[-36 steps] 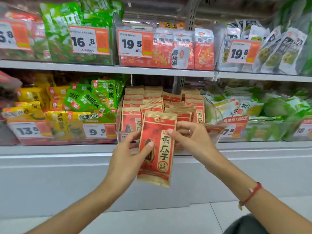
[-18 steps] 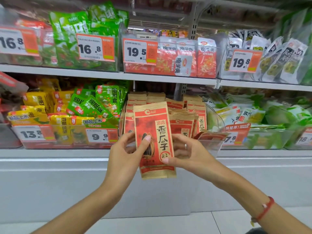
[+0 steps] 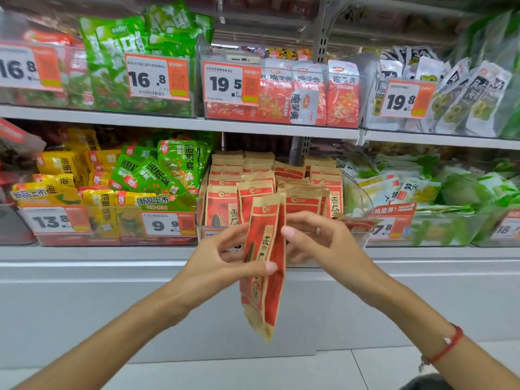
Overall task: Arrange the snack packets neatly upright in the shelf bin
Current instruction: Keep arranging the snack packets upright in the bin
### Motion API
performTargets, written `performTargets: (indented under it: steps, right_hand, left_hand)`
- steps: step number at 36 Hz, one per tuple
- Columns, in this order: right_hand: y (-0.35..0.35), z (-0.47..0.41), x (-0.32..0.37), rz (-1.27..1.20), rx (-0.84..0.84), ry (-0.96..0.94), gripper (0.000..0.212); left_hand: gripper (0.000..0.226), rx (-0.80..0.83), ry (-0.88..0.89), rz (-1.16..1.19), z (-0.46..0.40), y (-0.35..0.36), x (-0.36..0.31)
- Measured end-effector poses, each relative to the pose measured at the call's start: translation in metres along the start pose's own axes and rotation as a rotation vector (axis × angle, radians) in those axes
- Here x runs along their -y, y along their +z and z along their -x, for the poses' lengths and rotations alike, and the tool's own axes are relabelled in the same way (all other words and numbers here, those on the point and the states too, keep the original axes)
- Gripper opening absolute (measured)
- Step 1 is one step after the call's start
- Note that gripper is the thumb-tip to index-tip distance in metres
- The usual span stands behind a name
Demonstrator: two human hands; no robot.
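Done: most red packets [image 3: 222, 205] stand upright in the bin [image 3: 357, 192].
Left: you pinch one packet [image 3: 263, 266] between left hand [image 3: 222, 266] and right hand [image 3: 323, 243], outside the bin's front edge.

This is a shop, a snack aisle in a supermarket or convenience store. Grey metal shelves [image 3: 180, 123] run in tiers, each lined with clear plastic bins [image 3: 357, 192] packed with many identical sealed snack packets [image 3: 225, 204]. Orange-and-white price tags [image 3: 157, 77] reading 16.8, 19.5, 19.8 and 9.9 are fixed to the bin fronts.
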State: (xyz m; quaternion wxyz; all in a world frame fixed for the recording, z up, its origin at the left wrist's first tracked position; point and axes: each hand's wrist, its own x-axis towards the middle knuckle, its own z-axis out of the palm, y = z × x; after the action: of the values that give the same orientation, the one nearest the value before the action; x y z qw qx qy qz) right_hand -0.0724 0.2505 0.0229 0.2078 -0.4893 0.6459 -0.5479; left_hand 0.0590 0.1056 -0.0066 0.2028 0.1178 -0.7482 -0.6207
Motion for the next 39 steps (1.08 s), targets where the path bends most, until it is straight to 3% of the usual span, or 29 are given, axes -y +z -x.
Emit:
performTargets:
  steps: [5, 11, 14, 19, 29, 33, 39]
  right_hand:
    - [-0.002, -0.002, -0.003, -0.061, -0.054, 0.016, 0.017]
    - [0.0, -0.004, -0.003, -0.104, -0.075, 0.054, 0.019]
    - [0.001, -0.003, -0.004, -0.085, -0.063, 0.021, 0.02]
    - [0.011, 0.0, -0.007, 0.063, -0.042, -0.067, 0.035]
    - [0.02, 0.005, -0.013, 0.245, -0.116, -0.108, 0.041]
    - [0.022, 0.004, -0.021, 0.335, -0.175, -0.094, 0.043]
    - [0.0, -0.004, -0.024, 0.055, -0.192, 0.058, 0.031]
  left_hand:
    - [0.064, 0.026, -0.036, 0.023, 0.0, 0.007, 0.005]
    - [0.073, 0.001, -0.044, 0.021, -0.003, 0.007, 0.005]
    - [0.084, -0.092, -0.023, 0.085, -0.006, 0.007, 0.003]
    - [0.077, -0.326, 0.055, 0.229, -0.01, 0.002, 0.001]
    - [0.103, -0.454, -0.022, 0.248, -0.01, 0.014, -0.002]
    - [0.076, -0.436, -0.038, 0.124, -0.006, 0.018, -0.007]
    - [0.024, -0.295, -0.114, 0.114, -0.008, 0.007, -0.005]
